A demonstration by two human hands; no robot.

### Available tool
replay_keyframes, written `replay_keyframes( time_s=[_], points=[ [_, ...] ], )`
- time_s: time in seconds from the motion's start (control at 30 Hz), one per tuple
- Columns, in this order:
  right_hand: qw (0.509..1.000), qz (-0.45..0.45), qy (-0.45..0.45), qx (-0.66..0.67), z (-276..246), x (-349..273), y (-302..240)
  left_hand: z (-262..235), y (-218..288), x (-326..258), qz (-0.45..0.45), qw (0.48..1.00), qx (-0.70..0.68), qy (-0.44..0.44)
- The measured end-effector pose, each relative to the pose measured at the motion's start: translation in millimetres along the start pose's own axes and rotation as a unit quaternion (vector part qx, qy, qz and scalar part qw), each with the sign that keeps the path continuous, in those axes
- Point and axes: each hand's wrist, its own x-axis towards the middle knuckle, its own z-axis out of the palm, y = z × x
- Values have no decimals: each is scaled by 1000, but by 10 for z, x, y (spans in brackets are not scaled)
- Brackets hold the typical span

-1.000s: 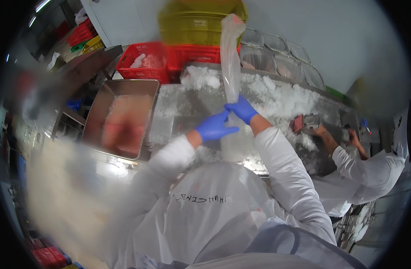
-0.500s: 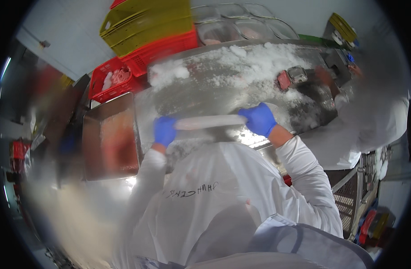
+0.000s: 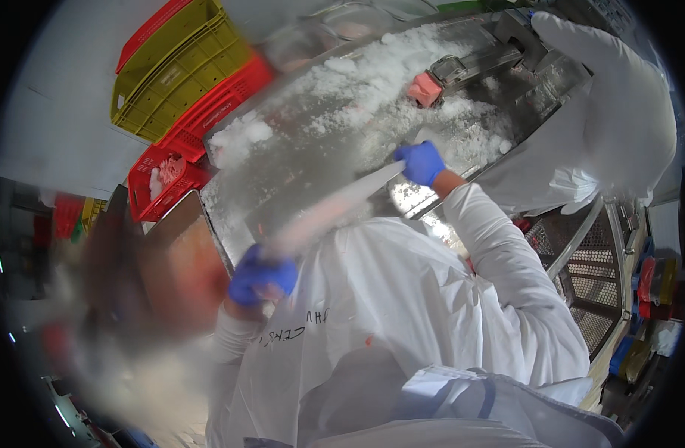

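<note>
A long, pale, plastic-like bag, whitish and partly see-through with a pinkish tint, stretches slantwise in front of my apron. In a blue glove, my right hand is closed around its far upper end, over the steel table. The bag's near lower end is at my left hand, also in a blue glove, with fingers closed on it close to my body. Motion blurs the bag's lower half, and what it contains, if anything, cannot be made out.
Crushed ice covers parts of the table. A pink block sits by a metal fixture. Left stand a steel tub, a red crate and stacked yellow crates. A co-worker's white sleeve shows right; another person blurs at left.
The bag has gone from level to slanted: my left hand moved down toward my body, my right hand slightly up. The view has turned, and the co-worker on the right has shifted.
</note>
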Motion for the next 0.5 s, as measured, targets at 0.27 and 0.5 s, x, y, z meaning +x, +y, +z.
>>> replay_keyframes(
  time_s=[0.27,0.5],
  points=[
    [960,-245,134,-22,-395,-175,-1035,-1042,-12,264,38,653,659,372],
    [993,-107,41,20,-656,99,-971,-1000,-346,-216,-17,950,312,27]
  ],
)
